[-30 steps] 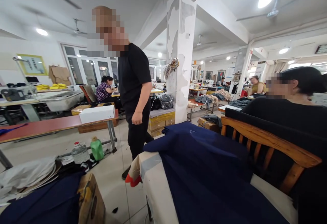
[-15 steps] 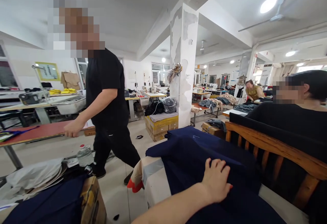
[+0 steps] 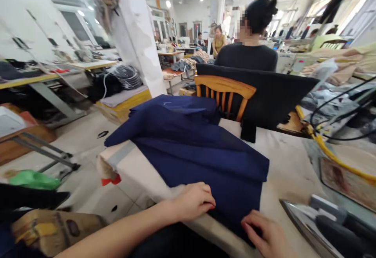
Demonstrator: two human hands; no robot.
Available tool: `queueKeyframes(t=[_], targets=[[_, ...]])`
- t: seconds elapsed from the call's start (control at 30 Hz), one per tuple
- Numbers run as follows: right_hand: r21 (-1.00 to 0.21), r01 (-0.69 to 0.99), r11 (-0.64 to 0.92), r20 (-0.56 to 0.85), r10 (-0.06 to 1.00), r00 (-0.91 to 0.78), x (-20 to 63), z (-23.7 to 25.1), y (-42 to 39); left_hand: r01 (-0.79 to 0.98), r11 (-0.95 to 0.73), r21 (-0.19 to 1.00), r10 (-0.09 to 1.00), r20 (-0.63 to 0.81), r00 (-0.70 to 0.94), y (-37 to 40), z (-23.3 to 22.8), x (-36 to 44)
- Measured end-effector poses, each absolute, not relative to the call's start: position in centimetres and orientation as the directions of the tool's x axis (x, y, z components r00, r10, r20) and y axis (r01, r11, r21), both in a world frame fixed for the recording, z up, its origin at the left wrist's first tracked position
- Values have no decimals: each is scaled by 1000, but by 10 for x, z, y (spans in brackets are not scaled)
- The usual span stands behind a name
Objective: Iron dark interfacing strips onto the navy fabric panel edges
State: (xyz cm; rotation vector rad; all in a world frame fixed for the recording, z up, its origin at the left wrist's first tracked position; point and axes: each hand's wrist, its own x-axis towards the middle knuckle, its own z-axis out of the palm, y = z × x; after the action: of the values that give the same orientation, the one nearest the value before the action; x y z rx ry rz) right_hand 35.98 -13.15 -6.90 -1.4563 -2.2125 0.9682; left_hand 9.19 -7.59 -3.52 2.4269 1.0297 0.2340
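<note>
A navy fabric piece (image 3: 190,144) lies with soft folds over a cream-covered ironing table (image 3: 282,160). At its near left edge, my left hand (image 3: 195,201) is closed, fingers curled down on the cloth. My right hand (image 3: 266,232) pinches the near right corner of the same fabric between thumb and fingers; its fingertips are slightly blurred. Close to the right of that hand, an iron (image 3: 320,226) rests on the table, its metal soleplate edge facing me.
A dark phone (image 3: 248,130) lies at the table's far edge. Beyond stands a wooden chair (image 3: 226,89), with a seated person (image 3: 246,56) in black behind it. A yellow cable (image 3: 331,152) curves at the right. A cardboard box (image 3: 55,228) sits low at left.
My view has swung right and down. My left hand has moved from the top of the fabric to its near edge. My right hand and the iron have come into view; the walking person is gone.
</note>
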Motion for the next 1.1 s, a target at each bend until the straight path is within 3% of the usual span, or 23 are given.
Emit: queueKeyframes(t=[0.3,0.57,0.7,0.9,1.1], targets=[[-707,705,56,-273,898,-345,350,-53,-119,615,-640,461,694,3,720,-79,-39,99],[-668,744,6,-281,924,-259,376,-54,-104,657,-720,222,690,130,712,-56,-48,117],[-614,789,-30,-268,948,-173,386,-58,-89,672,-722,165,692,168,702,-38,-60,125],[-551,833,-45,-244,964,-109,385,-62,-79,660,-714,234,697,314,644,-48,-67,136],[-553,833,-36,-218,970,-103,387,-66,-78,549,-776,311,622,235,747,-92,-63,163]])
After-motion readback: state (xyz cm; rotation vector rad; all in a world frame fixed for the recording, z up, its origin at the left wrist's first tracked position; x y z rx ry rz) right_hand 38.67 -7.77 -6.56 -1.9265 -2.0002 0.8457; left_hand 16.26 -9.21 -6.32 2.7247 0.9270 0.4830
